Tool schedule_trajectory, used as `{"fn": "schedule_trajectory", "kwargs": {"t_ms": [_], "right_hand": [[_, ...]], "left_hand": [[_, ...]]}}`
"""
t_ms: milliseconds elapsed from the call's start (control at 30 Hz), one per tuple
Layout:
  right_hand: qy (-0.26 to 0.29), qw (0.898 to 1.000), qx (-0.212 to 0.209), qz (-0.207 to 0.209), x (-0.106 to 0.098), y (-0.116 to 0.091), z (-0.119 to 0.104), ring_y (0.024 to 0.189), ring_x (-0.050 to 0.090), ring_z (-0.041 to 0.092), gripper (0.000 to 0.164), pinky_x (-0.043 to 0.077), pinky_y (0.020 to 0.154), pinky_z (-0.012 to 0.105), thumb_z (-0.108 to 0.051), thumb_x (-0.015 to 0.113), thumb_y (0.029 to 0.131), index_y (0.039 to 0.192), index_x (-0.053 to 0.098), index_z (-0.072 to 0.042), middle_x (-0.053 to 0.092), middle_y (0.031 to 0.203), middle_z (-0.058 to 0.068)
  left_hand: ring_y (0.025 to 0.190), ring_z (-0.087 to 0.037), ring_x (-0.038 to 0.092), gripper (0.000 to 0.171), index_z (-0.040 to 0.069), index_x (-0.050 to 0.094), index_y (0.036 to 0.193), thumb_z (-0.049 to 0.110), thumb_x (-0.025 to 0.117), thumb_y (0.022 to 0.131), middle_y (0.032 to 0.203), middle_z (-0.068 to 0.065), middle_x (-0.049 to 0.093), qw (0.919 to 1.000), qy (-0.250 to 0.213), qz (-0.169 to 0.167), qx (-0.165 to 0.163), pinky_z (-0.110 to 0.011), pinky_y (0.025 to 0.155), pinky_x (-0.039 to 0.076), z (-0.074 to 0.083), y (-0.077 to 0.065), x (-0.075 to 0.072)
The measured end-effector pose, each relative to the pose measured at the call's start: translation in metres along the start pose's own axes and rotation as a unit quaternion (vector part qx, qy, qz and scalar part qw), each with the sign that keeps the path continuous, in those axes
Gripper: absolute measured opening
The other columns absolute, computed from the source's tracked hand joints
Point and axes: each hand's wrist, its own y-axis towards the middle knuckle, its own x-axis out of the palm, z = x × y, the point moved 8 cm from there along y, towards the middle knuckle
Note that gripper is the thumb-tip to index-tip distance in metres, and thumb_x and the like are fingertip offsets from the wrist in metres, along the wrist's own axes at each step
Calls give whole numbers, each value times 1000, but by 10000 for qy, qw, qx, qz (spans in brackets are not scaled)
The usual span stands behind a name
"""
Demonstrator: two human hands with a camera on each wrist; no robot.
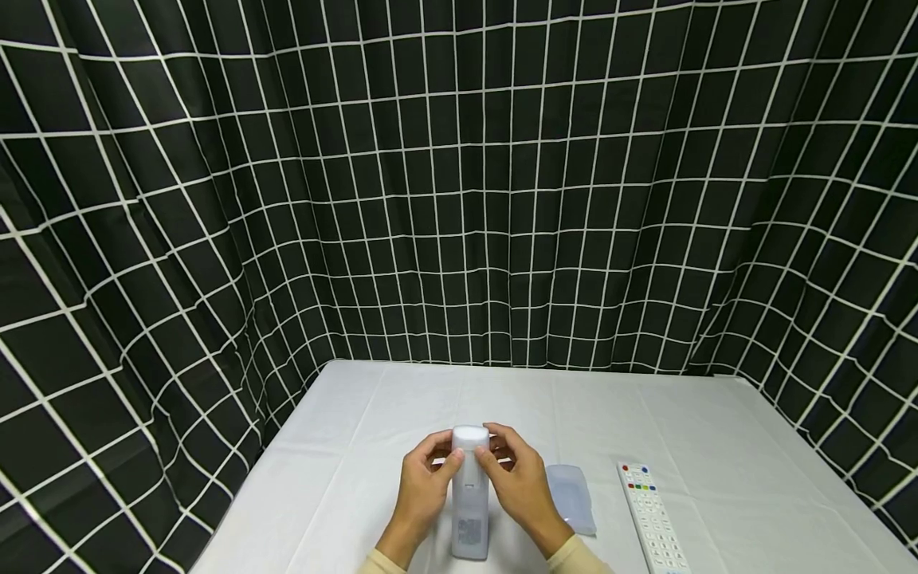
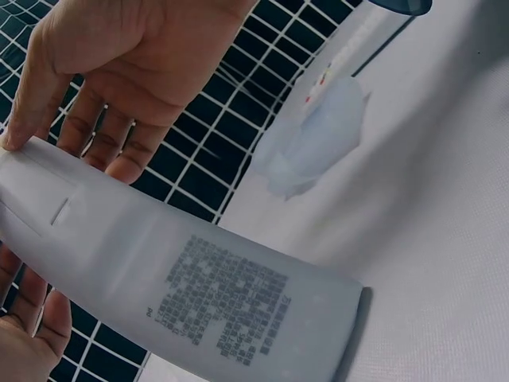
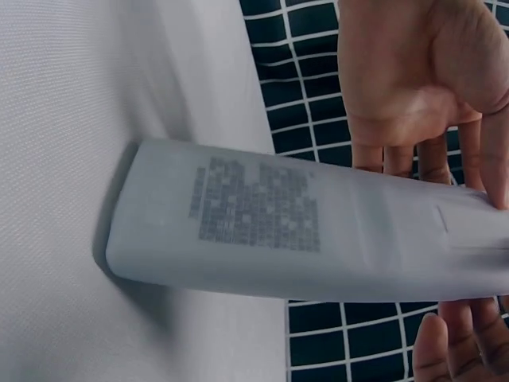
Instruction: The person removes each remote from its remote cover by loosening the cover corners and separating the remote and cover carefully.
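A remote in a frosted, translucent silicone cover (image 1: 470,510) stands tilted, back side up, with its lower end on the white tablecloth (image 1: 344,462). My left hand (image 1: 443,458) pinches its upper end from the left. My right hand (image 1: 493,451) grips the same end from the right. In the left wrist view the covered remote (image 2: 199,278) shows a printed label through the cover, with fingers on both sides of its top. The right wrist view shows the same label side (image 3: 262,215) and the lower end touching the cloth.
A second, empty silicone cover (image 1: 570,496) lies just right of my right hand. A bare white remote (image 1: 649,518) with coloured buttons lies further right, near the front edge. A black curtain with a white grid (image 1: 459,199) surrounds the table on three sides.
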Motion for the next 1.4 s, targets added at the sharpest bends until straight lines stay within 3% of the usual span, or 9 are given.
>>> {"fn": "schedule_trajectory", "kwargs": {"t_ms": [167,400,633,767,967,1133,1300,1400], "right_hand": [[-101,9999,-8,-23,-6,-2,-30,78,62,26,30,51,66,31,2,67,88,117,61,2,64,90,10],[-171,9995,-253,55,-6,-2,-26,79,62,25,33,50,66,31,1,68,87,119,60,0,64,91,8],[198,9960,-828,252,-4,-3,-2,83,62,22,35,53,65,30,-1,70,86,121,64,-6,64,97,2],[456,9904,-1268,310,-6,-3,-6,87,63,22,30,55,68,32,-1,70,86,116,68,-4,65,103,4],[260,9790,-1935,581,-10,-5,-18,93,66,26,26,54,74,26,5,74,79,105,72,2,68,111,9],[342,9751,-2069,727,-13,-4,-24,93,68,29,23,52,80,26,9,76,74,96,74,3,70,105,9],[216,9717,-2192,853,-15,-3,-30,88,69,27,21,51,83,26,10,77,71,90,75,2,72,98,8],[83,9745,-2031,949,-17,-1,-29,87,69,23,17,48,89,27,7,79,72,88,76,0,73,93,3]], "left_hand": [[95,-24,58,28,-2,64,116,5,68,89,100,-10,63,10000,-42,21,87,-34,80,47,3,1,0],[96,-25,57,28,-1,64,117,4,68,89,102,-12,63,9999,-115,-18,63,-33,81,47,5,-1,0],[99,-26,54,34,1,58,126,9,63,94,108,-12,61,9997,-135,-180,-7,-30,81,46,4,-3,3],[103,-25,53,38,2,55,132,16,60,97,111,-12,60,9996,-88,-235,132,-31,83,46,10,-1,5],[98,-22,55,29,0,62,122,12,62,95,107,-10,64,9997,52,51,223,-29,79,47,19,1,3],[95,-23,55,24,-4,64,115,6,62,94,102,-13,64,9995,60,174,266,-28,77,47,22,1,3],[93,-21,55,24,-3,66,114,9,63,94,100,-13,64,9989,-254,189,348,-26,77,48,22,-1,3],[93,-22,57,25,-3,66,113,11,64,93,99,-14,65,9983,-347,147,433,-27,79,47,22,-2,4]]}}
